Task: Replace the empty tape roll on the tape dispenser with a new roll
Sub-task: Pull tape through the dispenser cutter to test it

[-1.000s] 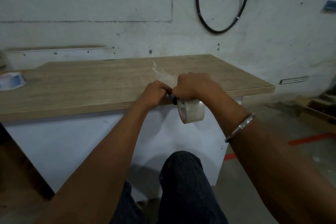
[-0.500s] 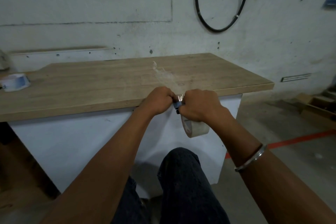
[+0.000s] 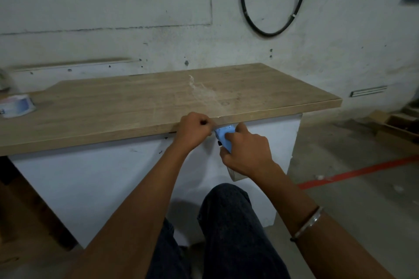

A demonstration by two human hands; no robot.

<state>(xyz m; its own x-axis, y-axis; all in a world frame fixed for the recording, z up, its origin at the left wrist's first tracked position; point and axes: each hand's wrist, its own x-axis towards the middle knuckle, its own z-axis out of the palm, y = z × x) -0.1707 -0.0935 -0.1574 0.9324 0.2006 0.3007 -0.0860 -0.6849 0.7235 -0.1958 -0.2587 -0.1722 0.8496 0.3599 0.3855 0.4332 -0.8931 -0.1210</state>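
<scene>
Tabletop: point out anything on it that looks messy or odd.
A whitish, crinkled smear runs across the tabletop near its middle toward the front edge, like stuck clear tape or residue; which, I cannot tell. A blue-and-white roll sits alone at far left.

Light-blue tape dispenser (image 3: 224, 137) held just off the desk's (image 3: 113, 106) front edge, clear tape roll (image 3: 235, 175) mostly hidden beneath.

right hand (image 3: 248, 154) grips blue dispenser (image 3: 224, 136), table edge (image 3: 90, 140)

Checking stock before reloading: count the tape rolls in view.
2: one clear tape roll under the right hand, mostly hidden; one blue-and-white tape roll on the table's far left.
</scene>
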